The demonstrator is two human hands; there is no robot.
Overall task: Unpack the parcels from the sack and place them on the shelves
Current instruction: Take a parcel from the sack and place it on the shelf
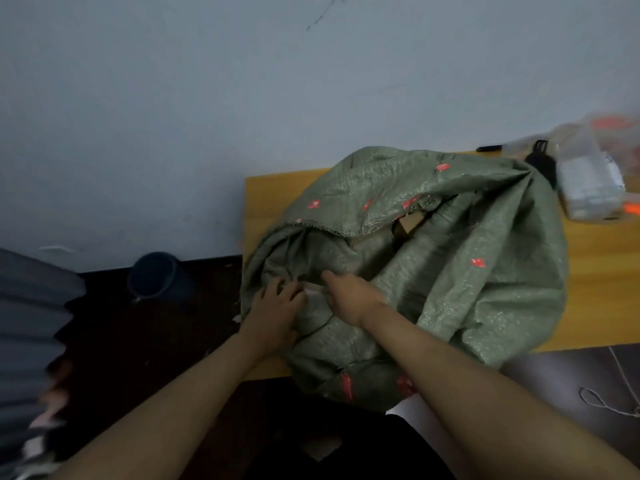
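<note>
A big green woven sack (450, 258) lies slumped over the wooden table (602, 306), its mouth gaping toward the person (brown cardboard (410, 221) peeks out inside). The left hand (273, 306) clutches the sack's near rim with curled fingers. The right hand (349, 296) reaches into the opening; whether it holds anything cannot be told.

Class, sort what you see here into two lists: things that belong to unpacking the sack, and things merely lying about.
Belonging to the job:
- large green woven plastic sack on the wooden table
- brown cardboard parcel showing through its opening
- left hand and right hand, both on the sack's fabric

Lying about:
- dark round bucket on the floor
- clear plastic-wrapped bundle
- black pen
- white string
</note>
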